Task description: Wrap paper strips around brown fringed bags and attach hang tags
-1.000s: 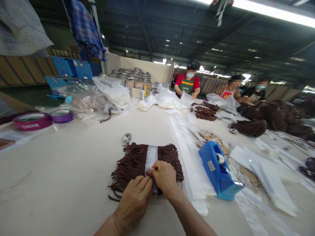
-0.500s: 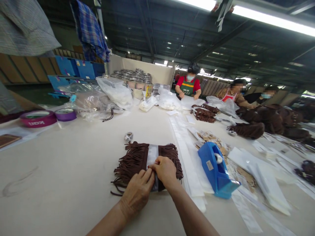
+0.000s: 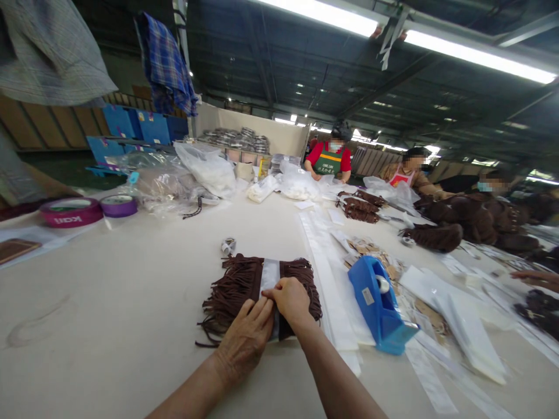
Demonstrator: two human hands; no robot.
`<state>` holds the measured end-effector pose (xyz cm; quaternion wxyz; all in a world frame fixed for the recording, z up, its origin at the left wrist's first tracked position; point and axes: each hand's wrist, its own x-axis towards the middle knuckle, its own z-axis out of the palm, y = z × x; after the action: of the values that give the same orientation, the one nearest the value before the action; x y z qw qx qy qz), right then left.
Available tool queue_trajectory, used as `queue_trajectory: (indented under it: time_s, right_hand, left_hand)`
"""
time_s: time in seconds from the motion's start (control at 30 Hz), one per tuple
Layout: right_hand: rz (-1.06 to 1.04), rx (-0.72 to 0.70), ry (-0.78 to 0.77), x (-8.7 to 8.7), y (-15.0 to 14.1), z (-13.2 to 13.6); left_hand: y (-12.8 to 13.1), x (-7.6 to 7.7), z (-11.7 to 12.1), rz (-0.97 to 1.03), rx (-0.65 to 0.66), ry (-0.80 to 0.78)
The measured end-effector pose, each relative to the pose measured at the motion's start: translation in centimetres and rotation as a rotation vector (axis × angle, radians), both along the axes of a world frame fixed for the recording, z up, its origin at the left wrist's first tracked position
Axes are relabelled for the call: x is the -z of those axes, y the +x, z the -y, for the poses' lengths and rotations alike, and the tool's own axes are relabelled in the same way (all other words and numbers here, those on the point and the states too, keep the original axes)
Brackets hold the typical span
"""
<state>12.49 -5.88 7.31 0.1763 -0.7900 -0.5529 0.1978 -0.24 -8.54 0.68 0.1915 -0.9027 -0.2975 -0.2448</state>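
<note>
A bundle of dark brown fringe [image 3: 236,291] lies on the pale table, wrapped across its middle by a translucent whitish band [image 3: 271,272]. My left hand [image 3: 248,334] rests on the bundle's near part, fingers stretched out and pressing on the band's left edge. From the right, my right hand [image 3: 292,299] pinches at the band's middle, its thumb and forefinger meeting beside my left fingertips. Whatever lies right between those fingertips is hidden. A blue tape dispenser [image 3: 378,305] stands to the right of the bundle.
Long white strips [image 3: 325,279] lie between bundle and dispenser. Behind the bundle is a small silvery item [image 3: 227,247]. Purple tape rolls [image 3: 72,212] and plastic bags [image 3: 209,169] are at left and back. Co-workers [image 3: 329,157] stand across the table; another person's hand [image 3: 539,279] shows at right.
Both my hands keep nearly the same place on the band. The view has shifted slightly. A co-worker's hand has come into view at the right edge.
</note>
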Motion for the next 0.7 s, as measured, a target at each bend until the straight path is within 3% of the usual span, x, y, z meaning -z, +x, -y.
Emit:
queue_trajectory:
  time_s: [0.27,0.4,0.5,0.57,0.63,0.7]
  right_hand:
    - [-0.154,-0.028,0.079,1.0,0.7,-0.7]
    - [-0.321,-0.115,0.195,0.5,2.2,1.5]
    - [-0.348,-0.030,0.515,-0.6,6.6,4.6]
    - [-0.183,0.119,0.692,-1.2,11.0,6.5]
    - [-0.020,0.295,0.704,-1.6,15.7,8.3]
    - [0.074,0.441,0.623,-1.7,19.8,9.7]
  left_hand:
    - [0.0,0.9,0.0,0.002,-0.028,0.009]
    - [0.0,1.3,0.0,0.005,-0.049,-0.001]
    - [0.0,1.4,0.0,0.014,-0.034,0.003]
    - [0.0,1.4,0.1,0.063,-0.019,-0.007]
    - [0.0,1.8,0.1,0.166,-0.005,-0.026]
    - [-0.1,2.5,-0.2,0.276,0.013,-0.035]
